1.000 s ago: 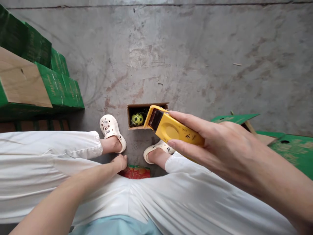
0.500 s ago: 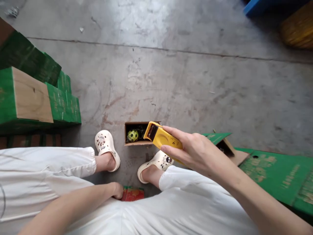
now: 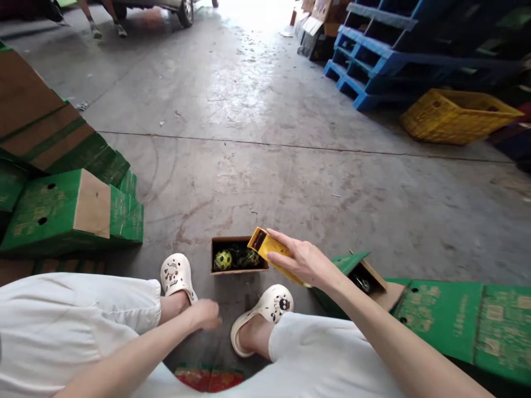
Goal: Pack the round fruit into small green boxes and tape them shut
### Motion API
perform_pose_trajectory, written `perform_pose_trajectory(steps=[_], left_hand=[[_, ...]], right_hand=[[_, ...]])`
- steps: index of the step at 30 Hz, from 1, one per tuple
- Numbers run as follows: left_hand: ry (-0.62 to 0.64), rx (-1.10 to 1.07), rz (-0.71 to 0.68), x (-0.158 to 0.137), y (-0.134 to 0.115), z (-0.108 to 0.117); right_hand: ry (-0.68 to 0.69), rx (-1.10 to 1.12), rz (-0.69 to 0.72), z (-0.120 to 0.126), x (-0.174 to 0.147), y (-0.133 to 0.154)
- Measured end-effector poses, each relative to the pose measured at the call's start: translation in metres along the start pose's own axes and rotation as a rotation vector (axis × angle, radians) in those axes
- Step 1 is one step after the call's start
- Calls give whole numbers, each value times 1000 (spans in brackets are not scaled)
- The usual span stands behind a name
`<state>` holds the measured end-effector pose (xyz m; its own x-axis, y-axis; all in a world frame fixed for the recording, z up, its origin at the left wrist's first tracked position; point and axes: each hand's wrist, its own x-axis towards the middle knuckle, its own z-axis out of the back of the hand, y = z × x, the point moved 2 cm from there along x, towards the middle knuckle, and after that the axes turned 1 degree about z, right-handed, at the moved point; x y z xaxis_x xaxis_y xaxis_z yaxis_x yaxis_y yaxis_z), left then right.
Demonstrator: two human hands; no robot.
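My right hand point(image 3: 301, 260) is closed around a yellow box-shaped tool point(image 3: 274, 247) with a dark opening at its far end; its exact kind is unclear. That end overlaps the right rim of a small brown carton point(image 3: 240, 271) standing upright on the floor. Inside the carton lie a yellow-green ball with black spots point(image 3: 223, 260) and other dark and green wrapped items. My left hand point(image 3: 206, 314) hangs between my legs, smeared by motion, so its fingers cannot be made out. Below it, a red and green box point(image 3: 209, 380) sits on the floor close to me.
Green cartons point(image 3: 45, 204) are stacked at my left. At my right stand more green cartons point(image 3: 448, 315), one with open flaps point(image 3: 384, 296). Blue pallets point(image 3: 373, 61) and a yellow crate point(image 3: 460, 116) are farther right. A person's legs and a vehicle point(image 3: 161, 5) show far back.
My view has tilted up, showing more of the floor ahead. My left hand has moved up and away from the red and green box. The yellow tool stays in my right hand.
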<state>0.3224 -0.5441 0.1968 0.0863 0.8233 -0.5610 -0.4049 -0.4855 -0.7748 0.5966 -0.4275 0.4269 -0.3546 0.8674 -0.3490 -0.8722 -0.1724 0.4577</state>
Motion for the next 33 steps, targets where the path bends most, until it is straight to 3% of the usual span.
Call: perform_pose_trajectory(steps=[2, 4, 7, 9, 12, 15, 21, 29, 33], left_hand=[[46, 89, 16, 3, -11, 16], [-3, 159, -8, 10, -26, 40], [-356, 79, -60, 20, -38, 66], [-511, -168, 26, 26, -33, 62], [-451, -489, 185, 35, -16, 32], [-393, -595, 198, 46, -8, 14], [-299, -738, 206, 64, -6, 24], [-324, -451, 80, 77, -9, 30], [-367, -340, 66, 73, -10, 32]], right_hand=[[-4, 71, -1, -8, 5, -6], [7, 111, -12, -16, 12, -13], [47, 61, -79, -31, 25, -26], [71, -40, -189, -44, 31, -38], [120, -147, -380, -67, 33, -57], [138, -139, -473, -87, 35, -70], [148, -37, -447, -115, 59, -65], [246, -25, -405, -123, 72, -50], [143, -106, -450, -105, 79, -38]])
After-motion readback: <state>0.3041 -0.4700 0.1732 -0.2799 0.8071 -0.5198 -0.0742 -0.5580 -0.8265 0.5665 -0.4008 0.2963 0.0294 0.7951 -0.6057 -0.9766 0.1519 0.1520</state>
